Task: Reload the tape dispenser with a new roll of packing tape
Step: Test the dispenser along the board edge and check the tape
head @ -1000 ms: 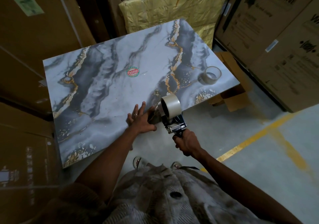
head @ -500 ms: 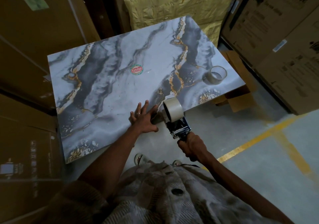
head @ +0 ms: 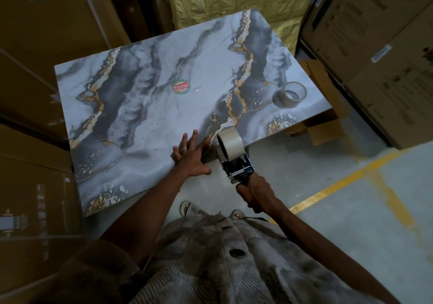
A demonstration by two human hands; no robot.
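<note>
A blue tape dispenser [head: 237, 166] carries a full beige roll of packing tape [head: 230, 143] and hangs at the near edge of the marble-patterned table [head: 140, 107]. My right hand [head: 254, 190] grips the dispenser's handle from below. Spread flat on the table edge just left of the roll lies my left hand [head: 191, 155], fingers straight, index finger close to the roll. A nearly used-up tape core [head: 290, 94] lies on the table's far right corner.
Tall cardboard boxes [head: 375, 53] stand to the right and left of the table. A yellow wrapped package [head: 234, 1] leans behind it. Loose cardboard pieces [head: 325, 130] lie on the floor under the right corner. A yellow line [head: 346, 177] crosses the grey floor.
The view has shifted slightly. Both hands keep their hold and place; the dispenser stays at the table edge with the roll beside my left fingers.
</note>
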